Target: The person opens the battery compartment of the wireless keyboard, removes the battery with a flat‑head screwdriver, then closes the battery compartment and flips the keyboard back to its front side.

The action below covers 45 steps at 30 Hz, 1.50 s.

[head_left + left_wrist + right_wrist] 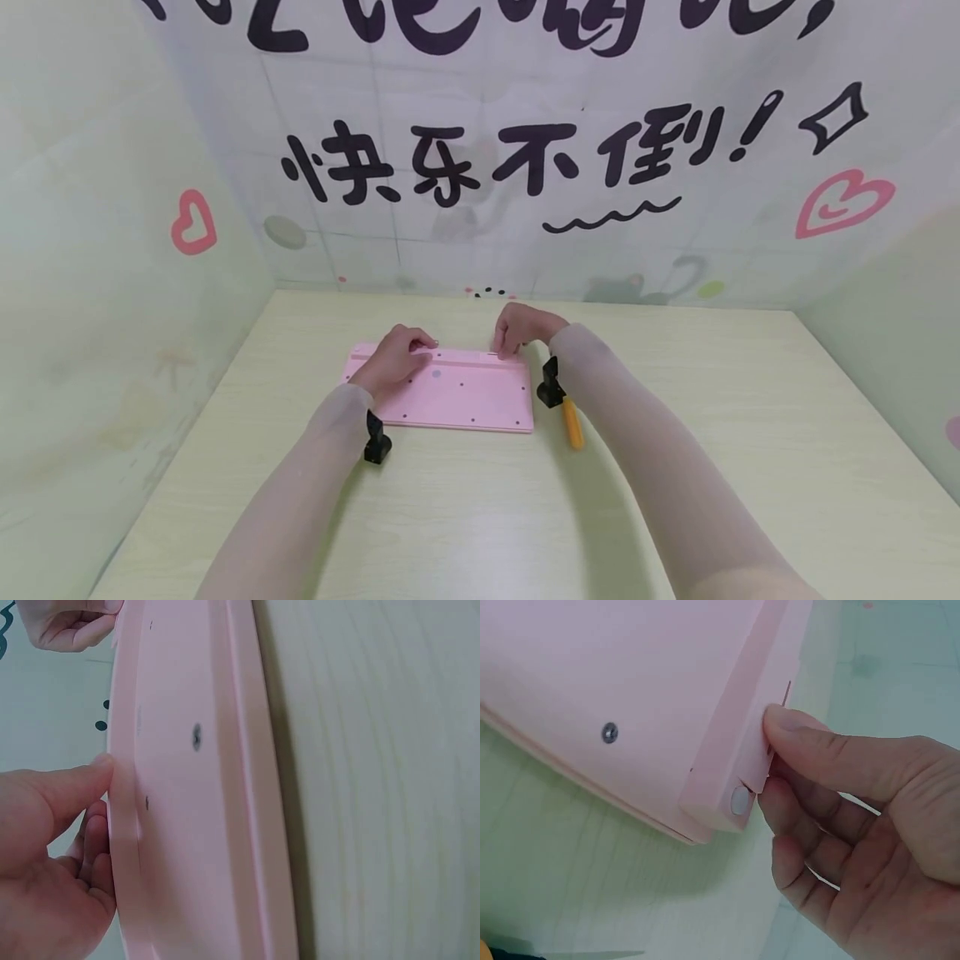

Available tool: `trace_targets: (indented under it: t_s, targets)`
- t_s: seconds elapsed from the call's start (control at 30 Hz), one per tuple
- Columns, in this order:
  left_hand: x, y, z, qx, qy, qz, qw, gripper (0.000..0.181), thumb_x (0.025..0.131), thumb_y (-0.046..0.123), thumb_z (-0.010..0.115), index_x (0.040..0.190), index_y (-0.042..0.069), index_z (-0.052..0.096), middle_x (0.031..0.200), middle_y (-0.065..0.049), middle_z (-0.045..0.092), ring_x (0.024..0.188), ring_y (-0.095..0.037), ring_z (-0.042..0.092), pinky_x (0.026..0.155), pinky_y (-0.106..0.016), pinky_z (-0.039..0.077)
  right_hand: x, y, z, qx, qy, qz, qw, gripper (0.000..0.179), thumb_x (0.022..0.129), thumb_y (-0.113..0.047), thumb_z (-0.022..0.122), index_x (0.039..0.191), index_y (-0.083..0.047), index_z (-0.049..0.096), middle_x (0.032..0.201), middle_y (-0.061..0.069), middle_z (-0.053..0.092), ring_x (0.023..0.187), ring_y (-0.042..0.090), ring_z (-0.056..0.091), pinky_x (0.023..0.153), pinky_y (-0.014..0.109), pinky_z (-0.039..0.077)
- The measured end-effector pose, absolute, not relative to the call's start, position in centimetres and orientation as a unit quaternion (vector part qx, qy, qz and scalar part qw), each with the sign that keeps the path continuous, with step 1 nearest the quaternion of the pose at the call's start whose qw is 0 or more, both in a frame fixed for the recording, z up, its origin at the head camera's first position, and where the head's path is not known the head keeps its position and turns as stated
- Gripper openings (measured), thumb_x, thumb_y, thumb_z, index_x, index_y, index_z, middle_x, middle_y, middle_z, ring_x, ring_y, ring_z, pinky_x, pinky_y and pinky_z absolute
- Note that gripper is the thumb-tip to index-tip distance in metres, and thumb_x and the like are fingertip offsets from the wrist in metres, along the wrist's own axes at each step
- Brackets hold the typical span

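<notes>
A pink keyboard point(465, 404) lies on the table with its screwed underside up. My left hand point(392, 360) grips its far edge toward the left; in the left wrist view the thumb point(82, 784) lies on the rim and the other fingers curl behind it. At the far right corner, my right hand point(517, 327) pinches a small pink cover point(758, 766) on the raised edge between thumb and fingers. A gap shows along that cover, near a round pale foot point(739, 800). What lies under the cover is hidden.
A screwdriver with an orange handle point(573, 425) lies right of the keyboard, partly hidden by my right forearm. Light wood-patterned table point(465, 517) surrounds the keyboard. Behind it rises a printed wall covering point(480, 250), with side panels left and right.
</notes>
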<state>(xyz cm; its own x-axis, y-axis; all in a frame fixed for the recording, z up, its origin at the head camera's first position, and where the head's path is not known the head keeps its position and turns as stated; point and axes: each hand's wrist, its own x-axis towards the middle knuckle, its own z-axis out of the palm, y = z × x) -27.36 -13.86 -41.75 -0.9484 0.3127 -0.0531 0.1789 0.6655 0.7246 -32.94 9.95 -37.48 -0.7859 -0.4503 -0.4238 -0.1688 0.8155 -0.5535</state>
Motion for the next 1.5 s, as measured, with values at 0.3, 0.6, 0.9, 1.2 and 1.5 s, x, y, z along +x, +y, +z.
trace_targets:
  t_s: [0.3,0.6,0.9,1.2,1.5]
  targets:
    - [-27.28,-13.52,-41.51,0.145,0.907,0.385,0.086,0.020,0.089,0.003,0.056,0.108,0.003,0.064,0.108,-0.013,0.049,0.098,-0.025,0.044,0.091,-0.039,0.038,-32.92,10.63,-37.54,-0.159,0.910,-0.253,0.287,0.014,0.077,-0.007,0.073,0.091,-0.004,0.073,0.079,0.002,0.068,0.059,0.008,0.047,0.057,0.023,0.039]
    - [-27.40,-13.62,-41.59,0.145,0.909,0.383,0.082,0.020,0.089,0.002,0.056,0.108,0.003,0.063,0.106,-0.012,0.049,0.097,-0.025,0.044,0.089,-0.038,0.038,-32.79,10.38,-37.83,-0.179,0.912,-0.266,0.257,0.009,0.076,-0.003,0.073,0.084,-0.002,0.072,0.076,0.002,0.067,0.063,0.009,0.054,0.064,0.023,0.047]
    - [-27.26,-13.77,-41.57,0.131,0.910,0.383,0.089,0.019,0.090,0.004,0.055,0.108,0.004,0.063,0.108,-0.012,0.048,0.098,-0.025,0.044,0.091,-0.038,0.038,-32.83,10.07,-37.84,-0.179,0.912,-0.251,0.271,0.009,0.081,-0.002,0.068,0.089,-0.002,0.072,0.081,0.003,0.066,0.065,0.011,0.051,0.064,0.024,0.046]
    - [-27.24,-13.97,-41.51,0.137,0.912,0.378,0.082,0.019,0.089,0.002,0.056,0.107,0.004,0.063,0.105,-0.012,0.048,0.094,-0.025,0.043,0.087,-0.037,0.038,-33.06,9.89,-37.58,-0.168,0.905,-0.259,0.292,0.014,0.081,-0.002,0.067,0.094,0.001,0.071,0.069,-0.001,0.060,0.058,0.009,0.046,0.056,0.021,0.039]
    - [-27.33,-13.95,-41.43,0.138,0.912,0.375,0.088,0.020,0.090,0.003,0.055,0.108,0.004,0.062,0.106,-0.013,0.047,0.095,-0.025,0.043,0.089,-0.038,0.038,-33.22,9.76,-37.95,-0.183,0.921,-0.236,0.250,0.009,0.077,-0.003,0.071,0.086,-0.002,0.073,0.071,0.002,0.067,0.054,0.007,0.046,0.049,0.019,0.034]
